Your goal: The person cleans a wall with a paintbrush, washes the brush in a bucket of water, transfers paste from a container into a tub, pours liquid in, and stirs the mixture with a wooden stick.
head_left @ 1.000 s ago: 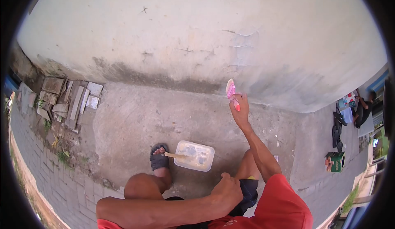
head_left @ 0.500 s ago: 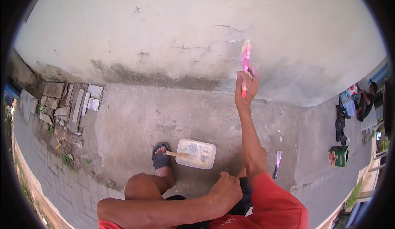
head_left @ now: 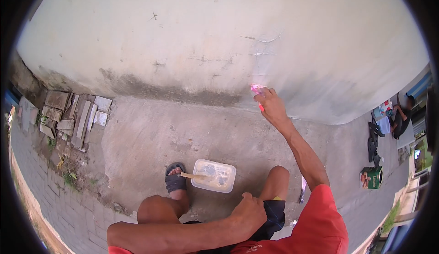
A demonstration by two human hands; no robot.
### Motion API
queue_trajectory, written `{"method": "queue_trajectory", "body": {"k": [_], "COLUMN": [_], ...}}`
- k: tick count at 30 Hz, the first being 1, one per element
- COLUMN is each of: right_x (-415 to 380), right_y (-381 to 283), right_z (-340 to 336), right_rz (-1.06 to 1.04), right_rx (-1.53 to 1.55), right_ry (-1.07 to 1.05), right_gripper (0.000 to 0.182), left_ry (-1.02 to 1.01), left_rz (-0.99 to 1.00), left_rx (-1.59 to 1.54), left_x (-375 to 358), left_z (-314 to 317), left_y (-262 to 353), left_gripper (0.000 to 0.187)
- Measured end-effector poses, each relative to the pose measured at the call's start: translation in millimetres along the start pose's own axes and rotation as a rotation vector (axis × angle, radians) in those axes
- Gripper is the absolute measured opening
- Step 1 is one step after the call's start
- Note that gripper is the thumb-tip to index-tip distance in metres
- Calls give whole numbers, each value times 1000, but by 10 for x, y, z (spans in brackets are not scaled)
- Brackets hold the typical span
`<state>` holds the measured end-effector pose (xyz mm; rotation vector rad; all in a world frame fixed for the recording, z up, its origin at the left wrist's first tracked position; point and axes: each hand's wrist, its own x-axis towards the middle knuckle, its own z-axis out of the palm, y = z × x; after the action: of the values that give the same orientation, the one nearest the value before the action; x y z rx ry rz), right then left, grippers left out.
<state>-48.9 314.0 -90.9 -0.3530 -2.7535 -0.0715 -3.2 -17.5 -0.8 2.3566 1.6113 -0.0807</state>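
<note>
While in right hand, brush

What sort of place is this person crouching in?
It looks like an outdoor spot beside a building, perhaps a side lane or yard: there's a cracked, stained off-white wall, a strip of grey paving blocks, and a small green weed clump growing near the paving.

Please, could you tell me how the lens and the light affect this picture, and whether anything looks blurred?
Head view: the lens bows the wall, corners are dark; head view: light soft, no hard shadows apparent; head view: pink brush in the right hand looks smeared.
</note>
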Motion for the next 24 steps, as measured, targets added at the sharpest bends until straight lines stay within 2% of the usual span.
{"method": "queue_trajectory", "body": {"k": [4,8,10,12,17,18,19,21,23,24], "right_x": [701,1263,1301,1095,144,137,231,412,896,1131], "right_y": [-61,-72,-73,-87,187,56,51,7,-42,-80], "right_z": [-1553,-2660,-2707,-2335,-741,-746,-834,-1206,-2006,-2428], "right_rz": [-55,-231,-273,-281,-261,-246,-244,-141,-123,-92], "right_rx": [-151,-333,-382,-533,-344,-314,-327,-150,-118,-125], "right_ry": [152,504,577,549,98,-5,15,-45,82,141], "right_gripper": [25,20,19,22,13,12,12,15,19,16], "left_ry": [-52,-63,-96,-77,-72,-61,-51,-33,-30,-54], "left_rz": [-4,-18,-20,-24,-14,-5,5,6,15,3], "left_rx": [-22,24,20,19,-12,-10,-5,-3,-23,-18], "left_x": [74,171,203,194,100,100,104,131,143,161], "left_z": [46,-39,-52,-25,-89,-52,-28,16,3,-36], "left_y": [5,-37,-62,-70,-95,-92,-100,-101,-91,-103], "left_gripper": [20,22,23,23,24,24,24,23,23,24]}}
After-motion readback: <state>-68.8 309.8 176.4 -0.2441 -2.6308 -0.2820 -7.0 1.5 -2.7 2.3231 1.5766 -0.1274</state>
